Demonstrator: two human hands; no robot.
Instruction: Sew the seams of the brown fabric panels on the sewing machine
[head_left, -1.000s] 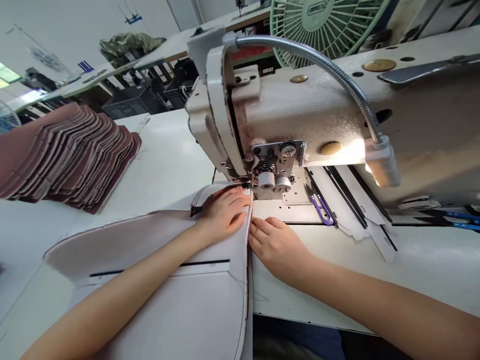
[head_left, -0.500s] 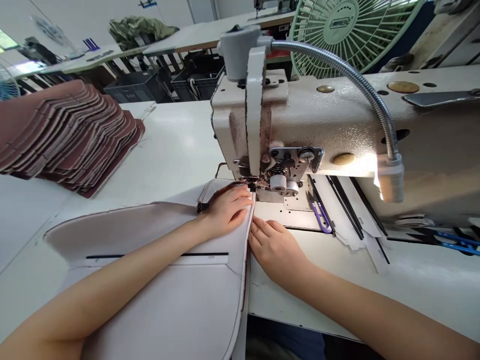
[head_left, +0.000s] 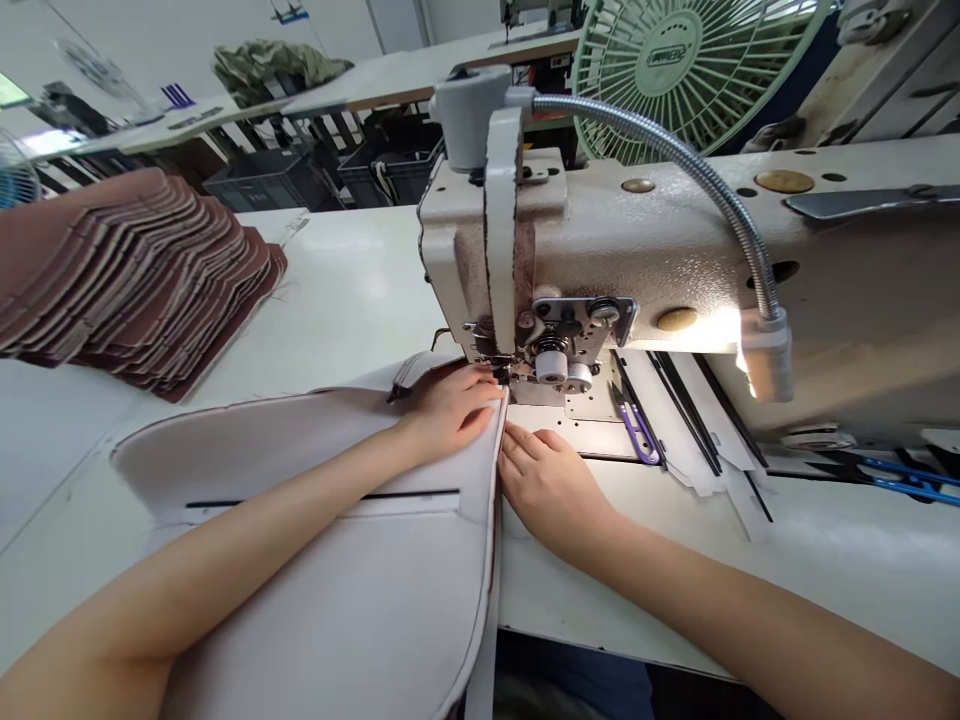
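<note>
A large pale fabric piece (head_left: 375,590) with a dark piped edge lies under the head of a sewing machine (head_left: 480,230). My left hand (head_left: 454,412) rests flat on it just left of the needle area, fingers spread a little. At the right edge of the fabric, in front of the presser foot, my right hand (head_left: 541,480) has its fingers together against the seam; the thumb is hidden, and the fingers close on that edge. A black strip (head_left: 412,494) runs across the fabric beneath my left forearm.
Stacked reddish-brown pieces (head_left: 142,270) stand at the left. Purple snips (head_left: 636,425), black-edged strips (head_left: 686,420) and blue-handled scissors (head_left: 911,478) lie to the right. A lamp (head_left: 766,355) hangs from the machine; a green fan (head_left: 667,60) stands behind.
The fabric has shifted slightly forward toward the needle, its left part moving right and the folded corner sliding up beside my left hand. Both hands stay nearly in place; the view has shifted slightly.
</note>
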